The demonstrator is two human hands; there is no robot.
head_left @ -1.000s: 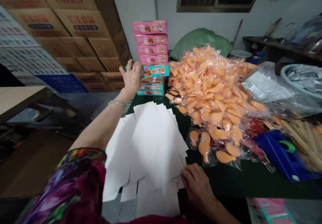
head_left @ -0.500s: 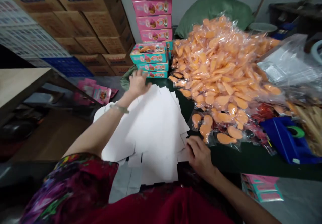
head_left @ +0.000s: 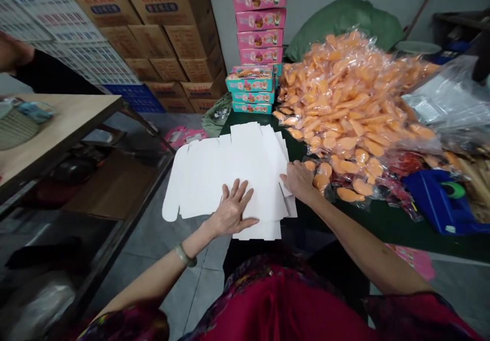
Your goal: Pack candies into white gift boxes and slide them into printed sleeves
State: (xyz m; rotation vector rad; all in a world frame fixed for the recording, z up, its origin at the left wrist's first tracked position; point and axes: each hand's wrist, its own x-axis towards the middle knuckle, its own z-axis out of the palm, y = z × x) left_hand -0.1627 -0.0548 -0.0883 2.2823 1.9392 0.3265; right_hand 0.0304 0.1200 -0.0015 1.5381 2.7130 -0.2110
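Observation:
A fanned pile of flat white carton blanks (head_left: 214, 170) lies on the near left corner of a dark green table (head_left: 367, 223), hanging over its edge. My left hand (head_left: 231, 211) rests flat on the pile, fingers spread. My right hand (head_left: 300, 180) touches the pile's right edge, fingers curled against the sheets; I cannot make out a grip. Beyond the blanks stands a stack of finished boxes, teal ones (head_left: 250, 88) below and pink ones (head_left: 260, 22) above.
A big heap of bagged orange pieces (head_left: 352, 96) fills the table's middle. A blue plastic object (head_left: 440, 203) lies at the right. Brown cartons (head_left: 153, 29) are stacked at the back left. A wooden table (head_left: 49, 126) stands at the left, another person's dark sleeve (head_left: 46, 73) behind it.
My left hand came back from the stacked boxes and now lies flat on the white blanks near me. My right hand slid up along the pile's right edge. The camera shifted left.

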